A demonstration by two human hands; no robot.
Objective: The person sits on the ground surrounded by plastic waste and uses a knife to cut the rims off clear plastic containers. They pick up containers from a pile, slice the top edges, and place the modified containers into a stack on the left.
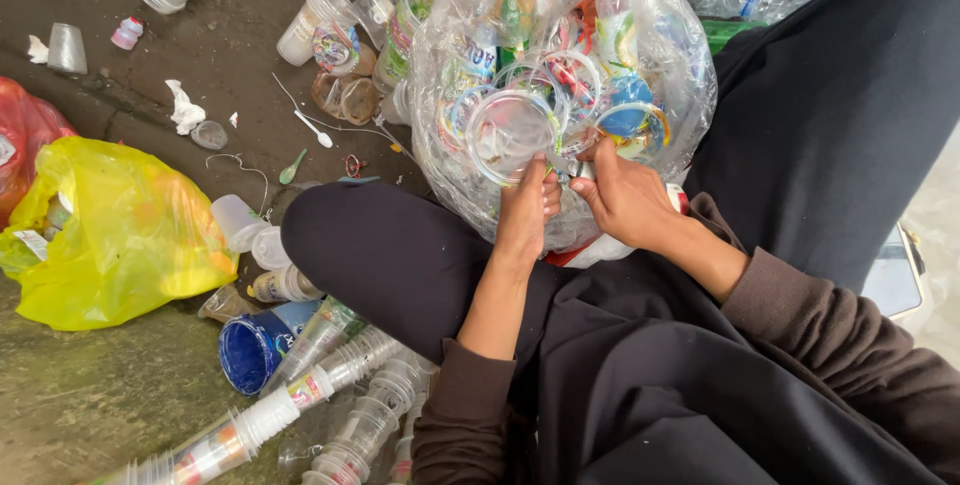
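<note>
Far left of the left hand (527,213): yellow bag (115,235), stacked cups (290,400) on the floor. Left hand clamped around a clear plastic cup (510,133), steadying it at the clear sack (560,75). Just right, right hand (622,195) curled, pinching something at the sack's mouth; what exactly, cannot tell.

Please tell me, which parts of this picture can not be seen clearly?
- Head view: left hand fingertips, curled out of sight at the clear plastic bag.
- Right hand palm, turned away.
- Cups inside the bag, blurred by crinkled plastic.
- Stacked cups, cut off by the bottom edge.
- Red bag, cut off at left.
</note>
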